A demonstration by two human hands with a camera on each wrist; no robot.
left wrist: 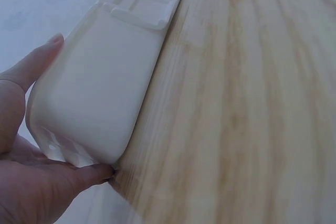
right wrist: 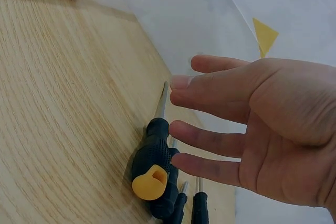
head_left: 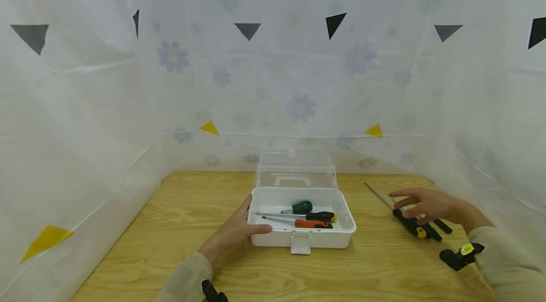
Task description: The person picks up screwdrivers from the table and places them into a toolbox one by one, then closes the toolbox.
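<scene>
A white plastic toolbox [head_left: 324, 238] stands open on the wooden table, its clear lid [head_left: 295, 169] tipped back. Inside lie a green-handled screwdriver [head_left: 302, 206], a black-and-yellow one [head_left: 321, 216] and an orange one [head_left: 313, 224]. My left hand [head_left: 237, 231] holds the box's left front corner [left wrist: 89, 124], thumb along the front wall and fingers round the side. My right hand [head_left: 426, 203] hovers open, fingers spread, just above a black screwdriver with a yellow end cap [right wrist: 153, 171] and thinner black-handled drivers [right wrist: 198, 208] on the table. It touches none of them.
White translucent sheeting with flower prints and black and yellow triangles walls the table on three sides. Bare wood [head_left: 179, 216] lies left of the box and in front of it. A black wrist strap with a yellow tag [head_left: 462, 253] sits on my right sleeve.
</scene>
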